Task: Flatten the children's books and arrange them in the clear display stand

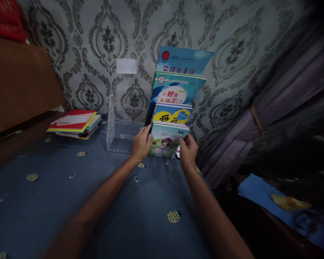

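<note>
Front book [162, 145], head view: standing ahead of three taller books [175, 86], at right in the clear rack [110, 133]; your left hand [142, 144] and right hand [189, 150], half-curled, hold its side edges. You appear to be seating it; next calls for even pressure.

The left hand [142, 144] and right hand [188, 150] hold the front book [164, 138] in the clear rack [110, 124]; a book pile [75, 122] lies left of the rack

the dark blue, pineapple-patterned worktop [140, 216] carries an uneven stack of books [73, 121] toward the left and, near its right side, a clear rack [110, 126].
</note>
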The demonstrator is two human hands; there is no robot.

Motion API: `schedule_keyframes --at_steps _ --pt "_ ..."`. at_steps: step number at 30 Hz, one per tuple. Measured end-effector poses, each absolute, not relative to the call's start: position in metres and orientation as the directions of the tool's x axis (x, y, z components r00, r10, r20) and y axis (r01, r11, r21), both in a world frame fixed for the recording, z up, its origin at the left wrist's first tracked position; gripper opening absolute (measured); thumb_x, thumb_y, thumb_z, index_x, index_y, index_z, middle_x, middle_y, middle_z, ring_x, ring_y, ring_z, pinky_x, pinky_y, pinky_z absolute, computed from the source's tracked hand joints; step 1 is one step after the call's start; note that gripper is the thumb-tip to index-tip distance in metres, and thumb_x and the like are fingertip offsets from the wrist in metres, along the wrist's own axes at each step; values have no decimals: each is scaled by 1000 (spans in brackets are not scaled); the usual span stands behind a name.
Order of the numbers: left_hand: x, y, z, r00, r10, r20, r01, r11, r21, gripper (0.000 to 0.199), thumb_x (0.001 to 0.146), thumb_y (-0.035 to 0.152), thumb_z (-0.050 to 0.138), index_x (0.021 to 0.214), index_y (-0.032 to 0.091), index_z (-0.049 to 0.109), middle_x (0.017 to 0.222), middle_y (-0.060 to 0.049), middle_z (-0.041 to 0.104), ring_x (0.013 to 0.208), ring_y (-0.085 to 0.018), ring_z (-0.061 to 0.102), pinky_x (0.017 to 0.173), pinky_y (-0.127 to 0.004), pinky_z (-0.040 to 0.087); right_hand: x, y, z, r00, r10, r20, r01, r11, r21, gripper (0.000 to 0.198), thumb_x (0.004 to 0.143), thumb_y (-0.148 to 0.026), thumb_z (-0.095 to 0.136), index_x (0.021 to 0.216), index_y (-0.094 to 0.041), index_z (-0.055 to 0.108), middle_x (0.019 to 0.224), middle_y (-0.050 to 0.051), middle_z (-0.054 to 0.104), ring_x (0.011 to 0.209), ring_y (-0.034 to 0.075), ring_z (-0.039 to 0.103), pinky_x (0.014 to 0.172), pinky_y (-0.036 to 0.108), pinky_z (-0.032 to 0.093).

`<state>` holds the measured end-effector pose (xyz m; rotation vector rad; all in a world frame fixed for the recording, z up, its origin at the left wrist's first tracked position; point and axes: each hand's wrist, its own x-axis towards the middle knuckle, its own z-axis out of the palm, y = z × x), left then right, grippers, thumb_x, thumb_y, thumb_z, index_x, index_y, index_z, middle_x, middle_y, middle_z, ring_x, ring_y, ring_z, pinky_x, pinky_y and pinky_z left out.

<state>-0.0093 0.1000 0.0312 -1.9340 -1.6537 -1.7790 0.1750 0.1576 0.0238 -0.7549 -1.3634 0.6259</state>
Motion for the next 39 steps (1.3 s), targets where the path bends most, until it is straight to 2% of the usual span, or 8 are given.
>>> schedule_keyframes --at_steps 6,12,24,32,39 --pt "-7 96 34 -205 643 738 709 -422 565 47 96 15 45 142 18 54 126 -12 65 118 -25 61 102 -37 47 174 154 26 111 776 620 22 622 -783 42 78 -30 59 117 -17 69 118 10 74 116 30 66 104 48 47" --pt "-6 94 37 -191 654 732 711 -422 562 49 95 14 44 143 20 54 124 -11 65 116 -24 61 102 -35 47 171 150 27 100 776 623 57 621 -782 42 79 -30 56 118 -16 68 115 9 74 109 27 67 103 44 47" --pt "-7 89 43 -176 698 694 726 -384 571 49 96 15 43 144 18 54 123 -11 66 117 -24 61 101 -33 47 171 151 25 109 742 662 109 653 -750 37 79 -27 54 111 -16 68 107 8 74 99 25 67 92 38 50" --pt "-8 89 44 -168 718 675 730 -370 575 50 96 16 43 146 20 52 126 -11 66 118 -24 61 99 -32 48 173 155 21 92 736 670 123 660 -741 43 80 -27 55 120 -17 67 111 8 74 106 27 66 96 40 51" --pt "-8 90 43 -175 720 672 740 -354 572 51 96 16 43 145 21 51 129 -11 64 122 -24 59 105 -35 46 172 155 22 101 753 650 91 644 -760 44 79 -28 55 120 -16 66 116 10 73 107 27 67 99 41 50"
